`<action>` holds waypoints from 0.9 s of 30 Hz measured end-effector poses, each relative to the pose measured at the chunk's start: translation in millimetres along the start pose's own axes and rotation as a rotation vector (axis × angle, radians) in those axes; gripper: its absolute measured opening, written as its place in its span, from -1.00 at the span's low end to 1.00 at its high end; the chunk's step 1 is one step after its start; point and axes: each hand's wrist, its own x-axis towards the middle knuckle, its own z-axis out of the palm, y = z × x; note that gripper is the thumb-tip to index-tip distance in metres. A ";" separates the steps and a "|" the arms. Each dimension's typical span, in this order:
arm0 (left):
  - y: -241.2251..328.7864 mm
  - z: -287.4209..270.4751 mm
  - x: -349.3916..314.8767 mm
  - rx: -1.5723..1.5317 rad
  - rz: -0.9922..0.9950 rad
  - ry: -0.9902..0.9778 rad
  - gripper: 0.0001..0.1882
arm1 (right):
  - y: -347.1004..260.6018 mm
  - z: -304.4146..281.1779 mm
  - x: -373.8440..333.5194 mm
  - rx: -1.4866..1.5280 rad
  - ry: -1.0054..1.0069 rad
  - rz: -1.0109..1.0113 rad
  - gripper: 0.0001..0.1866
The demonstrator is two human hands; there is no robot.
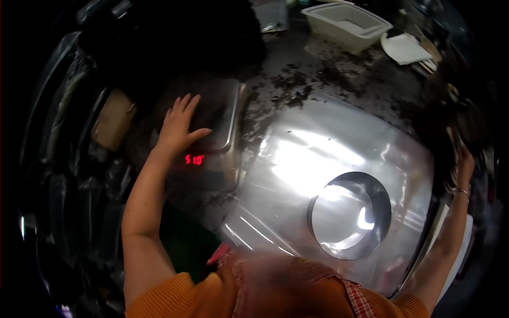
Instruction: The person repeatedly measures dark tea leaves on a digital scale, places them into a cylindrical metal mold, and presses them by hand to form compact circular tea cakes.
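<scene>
My left hand [180, 124] is stretched out over the steel platform of a weighing scale [229, 114], fingers spread and nothing in them. Whether the palm presses on the platform I cannot tell. Red digits glow on the scale's front, beside my wrist. Far to the right, my right hand [465, 165] reaches to a dim area beside some thin upright edges. Its fingers are mostly hidden, and what it touches is too dark to make out. Between my arms lies a shiny, clear-looking sheet or bag [286, 206], with a round metal ring or pan [379, 217] on it.
Dark flakes [291, 85] litter the table beyond the sheet. A pale plastic tub [344, 26] stands at the back, with a white dish-like piece [405, 49] to its right. Wrapped dark packages and a brown cardboard piece [113, 121] lie at the left.
</scene>
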 end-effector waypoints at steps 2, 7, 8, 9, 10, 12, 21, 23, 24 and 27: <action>-3.3 7.6 2.9 -0.049 0.037 0.046 -0.15 | -47.1 -50.0 -50.0 0.280 0.305 -0.323 -0.72; -13.5 11.7 -5.5 -0.025 0.075 0.131 -0.22 | -200.7 -97.6 -229.2 0.397 -0.279 -1.074 -0.74; -17.3 12.6 -5.6 -0.037 0.081 0.129 -0.22 | -226.8 -99.9 -229.4 0.419 -0.463 -1.158 -0.69; -23.8 13.4 -7.8 -0.002 0.057 0.082 -0.26 | -249.2 -97.4 -220.4 0.443 -0.651 -1.245 -0.62; -28.3 12.4 -9.6 0.028 0.031 0.046 -0.30 | -246.0 -80.4 -203.3 0.639 -0.601 -1.093 -0.60; -33.4 13.8 -7.3 -0.068 0.050 0.020 -0.35 | -258.2 -47.7 -157.7 0.820 -0.450 -0.630 -0.59; -82.5 31.8 -14.3 -0.179 0.215 0.284 -0.47 | -354.3 215.2 38.1 0.389 -0.405 -0.189 -0.15; -86.5 47.0 -17.3 -0.210 0.151 0.254 -0.57 | -389.4 254.1 57.6 0.382 -0.403 -0.112 -0.09; -86.4 46.1 -18.7 -0.378 0.091 0.279 -0.59 | -438.7 254.0 41.6 0.355 -0.504 -0.243 -0.09; -78.8 36.5 -15.5 -0.535 -0.015 0.284 -0.48 | -548.5 241.2 -26.3 0.358 -0.672 -0.749 -0.08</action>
